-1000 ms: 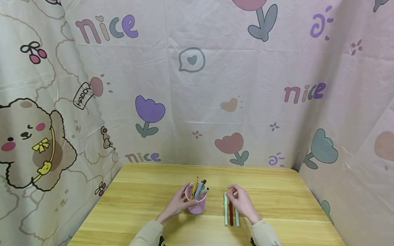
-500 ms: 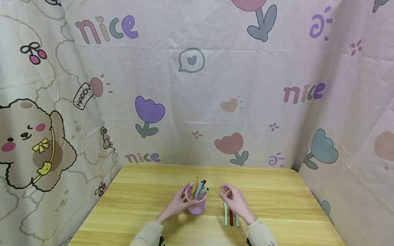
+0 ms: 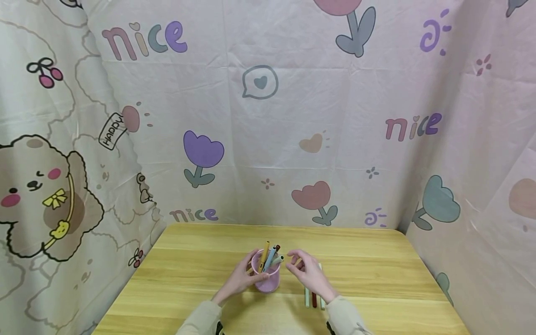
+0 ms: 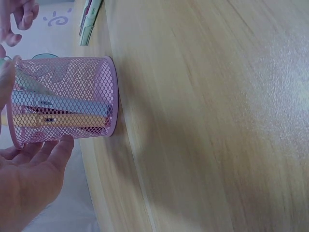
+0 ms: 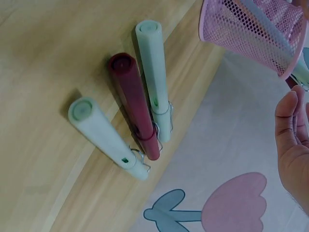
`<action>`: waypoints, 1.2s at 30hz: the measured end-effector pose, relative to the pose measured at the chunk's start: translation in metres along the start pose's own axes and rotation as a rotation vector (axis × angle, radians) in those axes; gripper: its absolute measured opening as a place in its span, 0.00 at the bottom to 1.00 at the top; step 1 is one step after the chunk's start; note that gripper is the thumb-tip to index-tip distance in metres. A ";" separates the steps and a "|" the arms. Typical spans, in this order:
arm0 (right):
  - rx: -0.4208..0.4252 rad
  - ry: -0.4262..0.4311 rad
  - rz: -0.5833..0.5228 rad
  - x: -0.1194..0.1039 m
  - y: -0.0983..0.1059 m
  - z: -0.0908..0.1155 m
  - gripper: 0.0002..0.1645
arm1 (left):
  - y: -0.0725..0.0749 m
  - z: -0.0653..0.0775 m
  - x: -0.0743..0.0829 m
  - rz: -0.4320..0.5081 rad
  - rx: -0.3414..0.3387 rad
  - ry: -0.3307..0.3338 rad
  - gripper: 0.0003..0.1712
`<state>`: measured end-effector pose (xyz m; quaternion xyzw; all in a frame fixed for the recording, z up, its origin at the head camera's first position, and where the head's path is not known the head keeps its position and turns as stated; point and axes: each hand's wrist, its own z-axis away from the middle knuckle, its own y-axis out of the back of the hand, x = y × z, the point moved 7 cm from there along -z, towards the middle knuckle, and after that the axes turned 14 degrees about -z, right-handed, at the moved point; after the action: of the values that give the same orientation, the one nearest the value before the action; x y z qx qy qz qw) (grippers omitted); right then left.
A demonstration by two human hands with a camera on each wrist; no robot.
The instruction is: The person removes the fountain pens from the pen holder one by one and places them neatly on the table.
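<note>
Pink mesh cup (image 3: 269, 283) between hands (image 3: 244, 275) (image 3: 309, 271)

Left fingers (image 4: 62, 150) grip; right fingers (image 5: 286, 121) bend loosely.

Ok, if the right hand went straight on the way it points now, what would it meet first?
Probably the pale green pen leaning out of the pink mesh cup, just beyond the right hand; depth is unclear.

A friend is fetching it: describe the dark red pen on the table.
On the wooden table, right of the pink mesh cup in the head view, lie three pens. The middle one is yours: dark red between two pale green pens.
</note>
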<state>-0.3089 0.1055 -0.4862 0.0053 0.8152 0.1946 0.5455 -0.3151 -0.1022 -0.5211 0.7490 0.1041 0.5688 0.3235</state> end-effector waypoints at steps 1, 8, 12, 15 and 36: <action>-0.003 0.003 0.001 0.000 -0.001 0.000 0.19 | 0.000 0.000 0.000 0.001 0.002 0.001 0.55; -0.006 0.008 0.018 0.002 -0.006 -0.003 0.17 | 0.001 0.000 0.002 0.022 0.010 0.009 0.53; -0.009 0.006 0.021 0.004 -0.008 -0.005 0.16 | 0.001 0.000 0.003 0.029 0.011 0.010 0.52; -0.011 0.001 0.020 0.006 -0.009 -0.007 0.16 | 0.001 0.000 0.003 0.030 0.012 0.013 0.52; 0.004 0.022 0.050 0.006 -0.021 -0.019 0.15 | 0.001 -0.001 0.001 0.018 0.010 0.010 0.53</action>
<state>-0.3238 0.0816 -0.4922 0.0248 0.8211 0.2066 0.5314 -0.3154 -0.1021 -0.5193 0.7487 0.1020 0.5749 0.3140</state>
